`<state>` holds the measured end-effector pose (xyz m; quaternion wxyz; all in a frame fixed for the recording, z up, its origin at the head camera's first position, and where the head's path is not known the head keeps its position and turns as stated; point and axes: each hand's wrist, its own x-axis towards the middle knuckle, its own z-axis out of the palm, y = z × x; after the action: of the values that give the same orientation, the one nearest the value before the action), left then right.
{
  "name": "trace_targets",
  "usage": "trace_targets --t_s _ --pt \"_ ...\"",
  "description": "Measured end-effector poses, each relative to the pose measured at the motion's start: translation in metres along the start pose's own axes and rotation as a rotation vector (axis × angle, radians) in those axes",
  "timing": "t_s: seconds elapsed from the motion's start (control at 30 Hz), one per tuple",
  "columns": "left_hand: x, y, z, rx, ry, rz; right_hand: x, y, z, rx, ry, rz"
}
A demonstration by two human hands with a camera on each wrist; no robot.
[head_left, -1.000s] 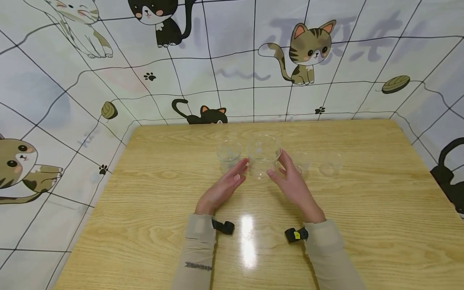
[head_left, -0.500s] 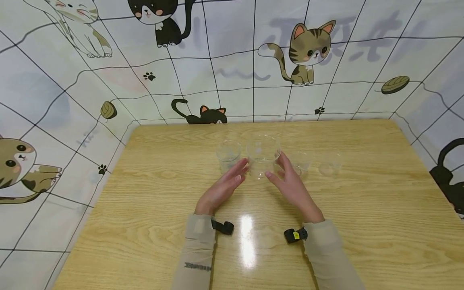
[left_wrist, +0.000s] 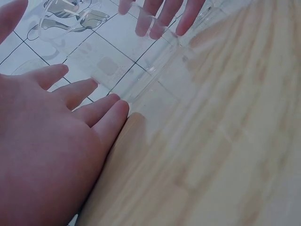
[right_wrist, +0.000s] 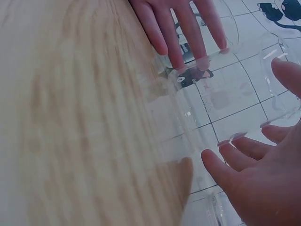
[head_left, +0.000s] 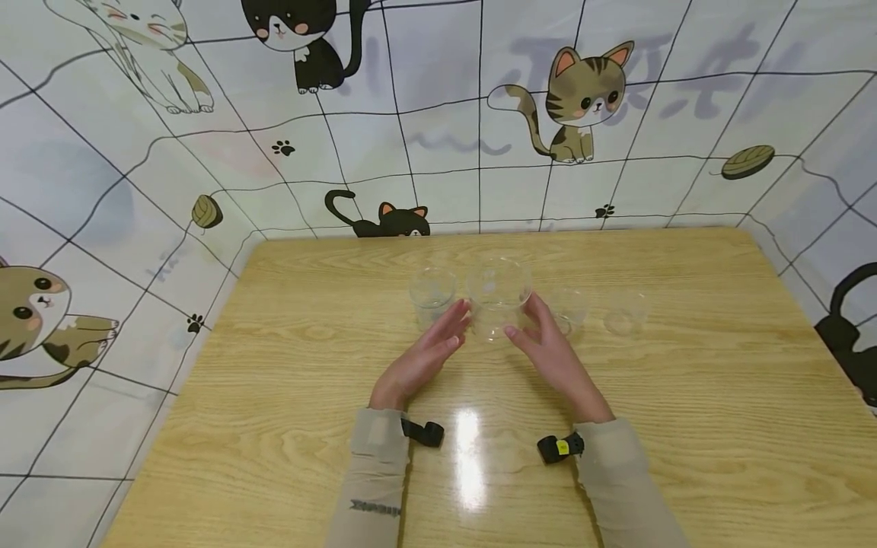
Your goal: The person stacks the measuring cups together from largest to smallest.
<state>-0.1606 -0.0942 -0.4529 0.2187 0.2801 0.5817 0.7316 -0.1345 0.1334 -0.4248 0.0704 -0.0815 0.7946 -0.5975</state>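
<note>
A large clear beaker [head_left: 496, 293] stands upright on the table between my two hands. My left hand [head_left: 423, 356] is at its left side, with the fingers extended and the fingertips right at the wall. On the other side my right hand [head_left: 556, 352] has its fingers and thumb spread, fingertips against the clear wall in the right wrist view. Left of the large beaker is a smaller clear beaker [head_left: 432, 288], partly hidden behind my left fingers. To the right of my right hand stand a small clear beaker [head_left: 572, 306] and another small one [head_left: 625, 313].
The wooden table [head_left: 288, 365] stretches out on both sides of the arms. Behind it rises a white tiled-pattern backdrop [head_left: 445, 137] with cartoon cats, which also covers the left and right sides. A bright light reflection lies on the tabletop between the forearms.
</note>
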Motion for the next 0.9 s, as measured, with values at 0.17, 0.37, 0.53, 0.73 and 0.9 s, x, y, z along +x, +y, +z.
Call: trace_targets --t_s 0.17,0.37,0.53,0.73,0.9 --pt "0.001 0.006 0.007 0.033 0.002 -0.058 0.007 0.025 -0.002 0.047 -0.005 -0.005" --pt "0.005 0.007 0.012 0.047 0.014 -0.089 0.009 0.029 0.0 0.047 0.01 -0.026" --pt "0.007 0.005 0.014 0.031 0.03 -0.085 0.01 0.03 0.002 0.057 0.013 -0.022" --pt "0.007 0.005 0.014 0.047 0.044 -0.098 0.011 0.031 0.001 0.035 0.014 0.002" --pt "0.008 0.007 0.016 0.094 0.068 -0.114 0.008 0.023 -0.001 0.067 0.003 0.027"
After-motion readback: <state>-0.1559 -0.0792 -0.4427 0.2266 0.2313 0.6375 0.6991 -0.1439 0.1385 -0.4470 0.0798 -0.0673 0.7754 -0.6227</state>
